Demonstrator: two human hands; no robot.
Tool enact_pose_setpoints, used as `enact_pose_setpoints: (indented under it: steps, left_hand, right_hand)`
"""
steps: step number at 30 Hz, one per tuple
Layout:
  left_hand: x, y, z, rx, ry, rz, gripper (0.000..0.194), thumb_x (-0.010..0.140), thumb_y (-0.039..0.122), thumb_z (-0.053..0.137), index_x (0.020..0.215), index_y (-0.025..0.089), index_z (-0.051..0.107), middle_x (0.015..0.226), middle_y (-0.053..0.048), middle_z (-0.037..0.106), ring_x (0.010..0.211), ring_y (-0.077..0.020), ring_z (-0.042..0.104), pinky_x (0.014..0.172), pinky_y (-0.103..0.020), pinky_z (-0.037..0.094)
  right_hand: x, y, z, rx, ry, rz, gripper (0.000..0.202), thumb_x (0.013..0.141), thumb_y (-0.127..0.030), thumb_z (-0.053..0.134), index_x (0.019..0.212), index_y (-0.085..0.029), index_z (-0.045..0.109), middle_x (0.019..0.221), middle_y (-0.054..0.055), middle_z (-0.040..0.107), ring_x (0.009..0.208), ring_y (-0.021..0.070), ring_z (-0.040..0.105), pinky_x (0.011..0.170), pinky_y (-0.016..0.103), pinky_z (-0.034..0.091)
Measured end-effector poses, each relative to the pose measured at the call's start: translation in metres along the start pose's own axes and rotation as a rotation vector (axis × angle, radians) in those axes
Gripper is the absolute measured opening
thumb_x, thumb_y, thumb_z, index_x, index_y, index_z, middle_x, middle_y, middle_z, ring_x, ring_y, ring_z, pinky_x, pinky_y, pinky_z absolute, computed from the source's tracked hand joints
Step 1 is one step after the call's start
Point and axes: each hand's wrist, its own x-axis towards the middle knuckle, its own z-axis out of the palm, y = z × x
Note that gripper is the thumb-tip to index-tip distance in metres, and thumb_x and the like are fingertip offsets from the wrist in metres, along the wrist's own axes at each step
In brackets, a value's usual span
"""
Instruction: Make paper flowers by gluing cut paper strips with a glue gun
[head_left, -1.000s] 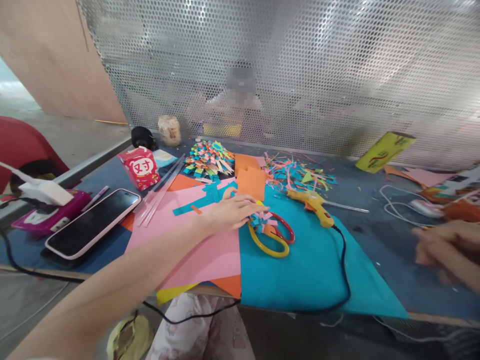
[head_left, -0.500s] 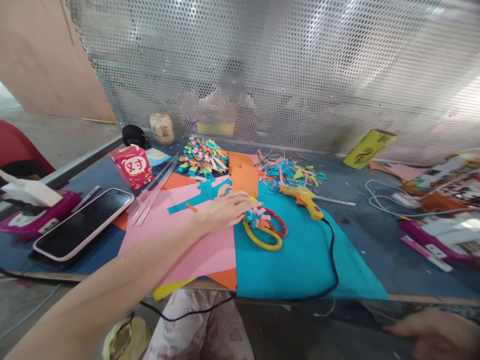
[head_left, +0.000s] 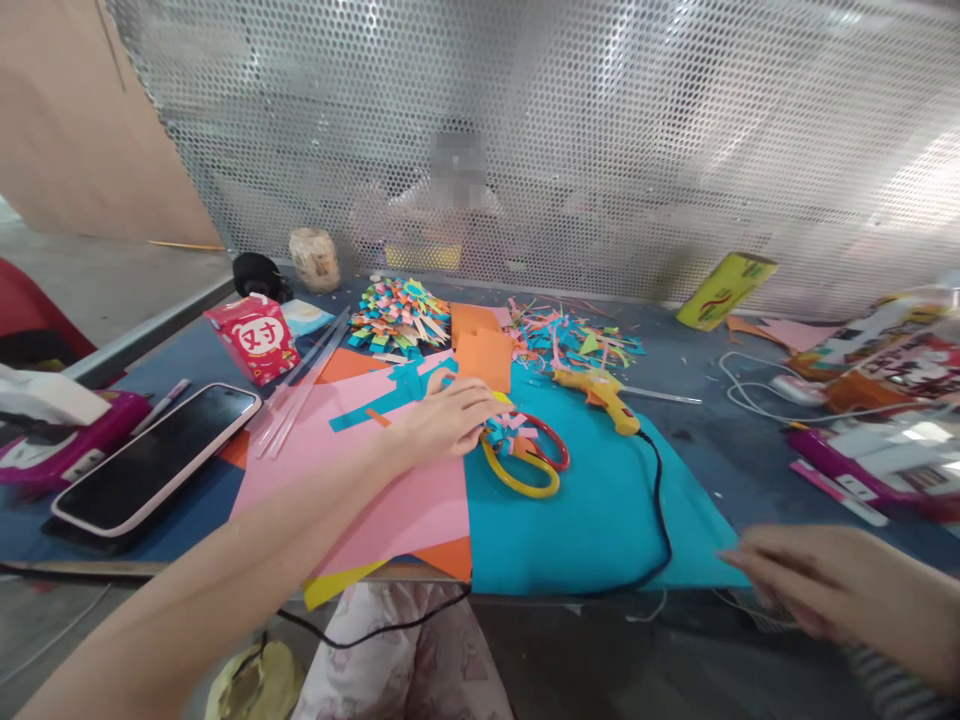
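Observation:
My left hand (head_left: 450, 415) reaches over the pink sheet, its fingers bent and close together around the edge of a small bunch of fringed paper (head_left: 510, 432) in blue and pink. The grip itself is partly hidden under the fingers. Beside it lie scissors (head_left: 521, 482) with one yellow and one red handle, their blades covered. Past the fingertips is an orange paper piece (head_left: 484, 360). At the lower right, my right hand (head_left: 832, 580) is over the table's front edge near the blue sheet (head_left: 570, 540); motion smears its fingers.
A yellow glue gun (head_left: 604, 395) with a black cord lies on the blue sheet. Behind are a fringed paper ball (head_left: 401, 315) and loose paper strips (head_left: 574, 335). A phone (head_left: 157, 460), clear glue sticks (head_left: 300, 390) and a red packet (head_left: 255, 340) sit left. Perforated metal (head_left: 562, 150) stands behind.
My right hand has risen from below the table edge at the lower right, up and to the left. My left hand stays at the fringed paper. The view has shifted slightly.

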Motion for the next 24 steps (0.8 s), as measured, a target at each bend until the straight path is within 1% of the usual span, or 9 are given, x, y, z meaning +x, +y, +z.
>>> enact_pose_setpoints:
  steps: [1, 2, 3, 5, 7, 8, 13, 18, 24]
  left_hand:
    - [0.0, 0.0, 0.0, -0.003, -0.005, 0.002, 0.041, 0.083, 0.01, 0.044, 0.122, 0.017, 0.056, 0.116, -0.01, 0.064, 0.118, -0.024, 0.051, 0.103, -0.041, 0.036]
    - [0.0, 0.0, -0.001, -0.006, -0.016, 0.006, 0.043, 0.082, 0.01, 0.044, 0.122, 0.017, 0.056, 0.116, -0.011, 0.064, 0.118, -0.024, 0.051, 0.103, -0.041, 0.036]
    - [0.0, 0.0, -0.001, -0.01, -0.026, 0.011, 0.044, 0.081, 0.01, 0.046, 0.123, 0.017, 0.056, 0.117, -0.011, 0.063, 0.118, -0.0243, 0.051, 0.103, -0.041, 0.036]
    - [0.0, -0.001, 0.0, -0.011, -0.033, 0.016, 0.044, 0.08, 0.012, 0.049, 0.123, 0.017, 0.055, 0.118, -0.011, 0.063, 0.118, -0.0249, 0.051, 0.104, -0.041, 0.036]
    - [0.0, -0.001, 0.001, -0.011, -0.026, 0.014, 0.043, 0.08, 0.013, 0.05, 0.123, 0.017, 0.055, 0.118, -0.011, 0.063, 0.118, -0.0249, 0.051, 0.104, -0.042, 0.035]
    - [0.0, -0.001, 0.002, -0.011, -0.023, 0.01, 0.043, 0.08, 0.013, 0.05, 0.122, 0.018, 0.055, 0.119, -0.011, 0.063, 0.118, -0.0247, 0.052, 0.104, -0.042, 0.035]
    - [0.0, -0.002, 0.005, -0.025, -0.027, -0.009, 0.041, 0.081, 0.012, 0.051, 0.122, 0.018, 0.055, 0.119, -0.012, 0.063, 0.116, -0.0242, 0.054, 0.102, -0.041, 0.037]
    - [-0.001, -0.001, 0.001, -0.087, -0.032, -0.074, 0.043, 0.08, 0.015, 0.051, 0.123, 0.019, 0.053, 0.121, -0.01, 0.063, 0.117, -0.0246, 0.053, 0.1, -0.042, 0.035]
    - [-0.001, 0.002, -0.007, -0.16, 0.002, -0.211, 0.047, 0.077, 0.017, 0.049, 0.123, 0.021, 0.049, 0.122, -0.009, 0.062, 0.117, -0.0258, 0.053, 0.098, -0.046, 0.029]
  right_hand:
    - [0.01, -0.022, -0.001, -0.024, -0.164, -0.076, 0.034, 0.082, -0.047, 0.052, 0.055, -0.027, 0.056, 0.045, 0.001, 0.055, 0.041, 0.0133, 0.053, 0.045, 0.027, 0.042]
    - [0.021, -0.043, -0.001, -0.065, -0.136, -0.134, 0.025, 0.085, -0.044, 0.05, 0.07, -0.028, 0.062, 0.058, 0.001, 0.063, 0.049, 0.0146, 0.058, 0.049, 0.027, 0.045]
    - [0.033, -0.063, 0.001, -0.093, -0.07, -0.208, 0.02, 0.086, -0.041, 0.049, 0.086, -0.028, 0.064, 0.075, 0.003, 0.069, 0.058, 0.0158, 0.063, 0.053, 0.028, 0.048]
    - [0.055, -0.093, 0.013, -0.163, 0.06, -0.437, 0.024, 0.089, -0.039, 0.047, 0.098, -0.024, 0.062, 0.099, 0.007, 0.07, 0.082, 0.0203, 0.067, 0.068, 0.032, 0.051]
    - [0.072, -0.113, 0.032, -0.274, 0.21, -0.633, 0.026, 0.091, -0.037, 0.046, 0.103, -0.02, 0.061, 0.104, 0.009, 0.069, 0.094, 0.0232, 0.065, 0.077, 0.034, 0.049]
    - [0.079, -0.12, 0.042, -0.343, 0.239, -0.684, 0.027, 0.09, -0.035, 0.048, 0.107, -0.018, 0.06, 0.105, 0.01, 0.069, 0.096, 0.0236, 0.064, 0.079, 0.035, 0.048]
    - [0.097, -0.136, 0.07, -0.539, 0.369, -0.824, 0.021, 0.088, -0.026, 0.055, 0.099, -0.011, 0.064, 0.095, 0.01, 0.071, 0.088, 0.0223, 0.063, 0.071, 0.033, 0.042]
    - [0.104, -0.138, 0.071, -0.599, 0.477, -0.894, 0.02, 0.091, -0.021, 0.049, 0.088, -0.011, 0.067, 0.083, 0.008, 0.072, 0.079, 0.0193, 0.064, 0.067, 0.031, 0.041]
    - [0.105, -0.127, 0.07, -0.467, 0.565, -0.829, 0.026, 0.094, -0.024, 0.044, 0.092, -0.013, 0.067, 0.087, 0.006, 0.074, 0.079, 0.0165, 0.068, 0.069, 0.026, 0.048]
